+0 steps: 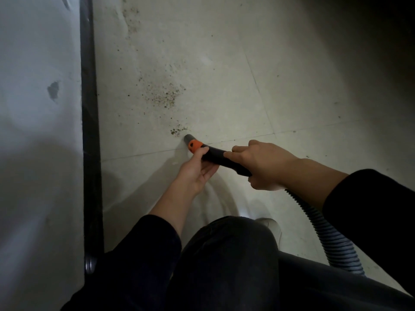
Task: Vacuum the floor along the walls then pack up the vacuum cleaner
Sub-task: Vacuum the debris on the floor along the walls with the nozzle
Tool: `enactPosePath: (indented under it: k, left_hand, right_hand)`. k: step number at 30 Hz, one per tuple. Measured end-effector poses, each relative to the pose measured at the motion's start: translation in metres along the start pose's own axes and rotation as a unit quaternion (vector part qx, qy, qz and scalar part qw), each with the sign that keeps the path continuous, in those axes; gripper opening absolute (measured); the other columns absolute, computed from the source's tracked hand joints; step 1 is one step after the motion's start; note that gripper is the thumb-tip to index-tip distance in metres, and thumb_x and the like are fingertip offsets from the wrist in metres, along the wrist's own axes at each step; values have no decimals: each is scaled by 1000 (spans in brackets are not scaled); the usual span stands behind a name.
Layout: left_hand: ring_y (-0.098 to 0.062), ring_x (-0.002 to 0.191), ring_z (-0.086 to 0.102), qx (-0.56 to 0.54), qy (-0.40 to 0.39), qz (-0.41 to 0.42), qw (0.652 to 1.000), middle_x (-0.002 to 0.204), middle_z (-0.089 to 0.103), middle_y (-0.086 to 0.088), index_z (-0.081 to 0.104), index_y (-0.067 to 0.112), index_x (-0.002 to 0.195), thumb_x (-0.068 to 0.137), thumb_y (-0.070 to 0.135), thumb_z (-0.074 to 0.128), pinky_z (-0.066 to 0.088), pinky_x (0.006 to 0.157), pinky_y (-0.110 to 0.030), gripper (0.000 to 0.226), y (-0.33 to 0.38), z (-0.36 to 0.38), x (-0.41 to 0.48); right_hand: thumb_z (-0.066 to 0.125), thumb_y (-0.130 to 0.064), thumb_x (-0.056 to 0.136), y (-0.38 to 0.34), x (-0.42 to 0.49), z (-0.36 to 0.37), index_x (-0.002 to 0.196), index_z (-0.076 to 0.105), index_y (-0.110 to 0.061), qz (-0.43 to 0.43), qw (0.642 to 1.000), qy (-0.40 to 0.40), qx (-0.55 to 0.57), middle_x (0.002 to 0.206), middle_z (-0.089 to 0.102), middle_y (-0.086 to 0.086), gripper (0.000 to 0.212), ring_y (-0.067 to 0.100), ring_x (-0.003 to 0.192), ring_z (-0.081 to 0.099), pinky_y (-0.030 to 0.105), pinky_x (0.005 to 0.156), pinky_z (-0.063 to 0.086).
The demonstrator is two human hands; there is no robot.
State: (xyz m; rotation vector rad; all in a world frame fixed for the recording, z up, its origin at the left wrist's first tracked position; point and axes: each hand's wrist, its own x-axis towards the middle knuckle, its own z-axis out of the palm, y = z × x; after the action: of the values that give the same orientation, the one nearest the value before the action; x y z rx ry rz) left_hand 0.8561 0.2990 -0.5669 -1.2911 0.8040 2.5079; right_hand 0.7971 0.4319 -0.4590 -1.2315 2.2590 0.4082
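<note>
Though pale, tiled floor (pixel 235 70), grit (pixel 165 96) by nozzle (pixel 216 156), black skirting (pixel 89 108).

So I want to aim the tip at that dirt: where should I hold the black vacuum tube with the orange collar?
Probably the rigid black vacuum tube itself, not the grey ribbed hose, which would flex. Come from above at its rear end, as the right hand does, and steady it from below behind the orange collar, as the left hand does.
</note>
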Motion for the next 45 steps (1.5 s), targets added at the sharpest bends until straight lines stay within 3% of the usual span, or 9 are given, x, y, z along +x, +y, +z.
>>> enactPosePath:
  k: [13, 22, 30, 35, 45]
  left_hand:
    - [-17, 84, 67, 41, -3, -17, 999, 92, 68, -12, 60, 2, 98, 95, 21, 61, 57, 60, -21, 19, 0, 20, 8]
    - [-17, 86, 65, 32, 13, 16, 999, 96, 66, -13, 58, 7, 95, 97, 20, 57, 54, 67, -23, 13, 21, -5, 5]
    - [-17, 89, 65, 27, 12, 21, 999, 102, 65, -13, 58, 4, 103, 98, 20, 56, 55, 68, -22, 18, 27, -22, 1]
    - [-17, 90, 65, 34, 15, 27, 999, 99, 66, -12, 59, 5, 97, 98, 20, 56, 54, 70, -23, 15, 33, -21, 5]
    - [-15, 85, 65, 42, 17, 27, 999, 95, 65, -11, 58, 6, 96, 97, 21, 57, 55, 68, -23, 15, 40, 2, 21]
  right_hand:
    - [56, -12, 85, 15, -6, 6, 133, 42, -24, 23, 1000, 0, 10, 106, 52, -4, 52, 21, 91, 47, 32, 66, 44]
    - [55, -10, 83, -6, 17, -3, 126, 44, -20, -12, 1000, 20, 0, 105, 51, -1, 45, 22, 91, 47, 31, 62, 37]
    - [54, -11, 86, -16, 25, -7, 133, 43, -21, -31, 999, 27, 0, 110, 52, -1, 49, 22, 92, 47, 31, 62, 36]
    - [54, -11, 85, -16, 32, -9, 133, 42, -19, -30, 999, 30, -5, 108, 52, 0, 50, 21, 89, 45, 27, 56, 28]
    - [55, -12, 87, -2, 37, -13, 127, 45, -17, 0, 1000, 30, -7, 106, 51, 2, 42, 22, 86, 43, 31, 60, 33]
